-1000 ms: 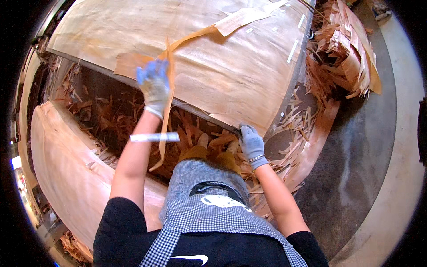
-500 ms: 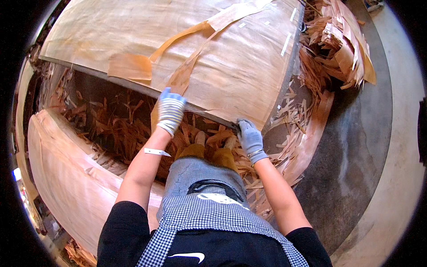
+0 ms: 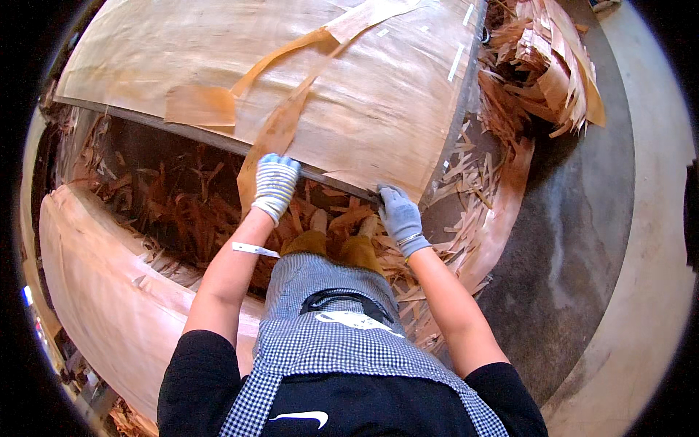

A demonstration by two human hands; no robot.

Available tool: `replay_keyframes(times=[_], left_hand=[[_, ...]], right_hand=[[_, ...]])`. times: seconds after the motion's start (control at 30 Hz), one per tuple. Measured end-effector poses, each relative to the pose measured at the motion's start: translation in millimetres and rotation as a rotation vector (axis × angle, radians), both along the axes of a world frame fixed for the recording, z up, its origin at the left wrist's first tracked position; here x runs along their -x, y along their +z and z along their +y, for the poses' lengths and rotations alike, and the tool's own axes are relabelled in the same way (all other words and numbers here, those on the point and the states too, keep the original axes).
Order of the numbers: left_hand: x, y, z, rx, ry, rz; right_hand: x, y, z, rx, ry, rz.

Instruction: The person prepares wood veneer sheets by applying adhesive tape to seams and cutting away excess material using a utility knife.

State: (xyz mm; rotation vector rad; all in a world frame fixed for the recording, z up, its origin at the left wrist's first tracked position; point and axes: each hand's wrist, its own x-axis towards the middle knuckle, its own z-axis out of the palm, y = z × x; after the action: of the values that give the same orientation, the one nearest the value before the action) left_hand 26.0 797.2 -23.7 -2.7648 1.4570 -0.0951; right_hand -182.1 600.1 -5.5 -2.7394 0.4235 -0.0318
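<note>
A broad stack of pale wood veneer sheets lies in front of me. My left hand, in a striped glove, has its fingers curled over the near edge, just right of a long orange-brown veneer strip that hangs down past that edge. Near the stack's right corner, my right hand, in a grey-blue glove, is closed at the same edge. Its fingertips are dark and partly hidden. A squarish loose veneer piece rests on top at the left, joined to a narrow curving strip.
Veneer scraps litter the floor around my feet. A second curved veneer stack stands at my left. A large bundle of torn veneer lies at the far right, beside dark flooring.
My left hand has moved off the long strip to the sheet edge on its right, and the strip's lower end now shows. The right hand stays at the corner. The whole view has shifted slightly.
</note>
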Motion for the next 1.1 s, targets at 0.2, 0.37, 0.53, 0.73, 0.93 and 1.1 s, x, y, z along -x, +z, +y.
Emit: replay_keyframes(times=[0.2, 0.37, 0.53, 0.73, 0.93, 1.1], left_hand=[[-5.3, 38.4, 4.3, 0.237, 0.172, -0.103], [77.5, 13.9, -47.5, 0.295, -0.343, 0.215], [81.9, 0.3, -56.9, 0.250, -0.277, 0.205], [84.6, -6.8, -59.0, 0.066, -0.247, 0.190], [84.2, -0.9, -58.7, 0.044, -0.268, 0.156], [79.9, -9.7, -49.6, 0.182, -0.303, 0.171]], right_hand=[[2.4, -1.7, -3.8, -0.045, -0.040, -0.049], [-9.9, 3.6, -6.3, -0.131, -0.124, -0.054], [-20.9, 21.0, 0.3, -0.218, -0.236, -0.058], [-27.8, 81.3, 91.3, -0.917, 0.154, -0.140], [-36.6, 72.8, 122.8, -1.198, 0.229, -0.015], [-5.5, 94.3, 109.2, -1.622, 0.101, -0.027]])
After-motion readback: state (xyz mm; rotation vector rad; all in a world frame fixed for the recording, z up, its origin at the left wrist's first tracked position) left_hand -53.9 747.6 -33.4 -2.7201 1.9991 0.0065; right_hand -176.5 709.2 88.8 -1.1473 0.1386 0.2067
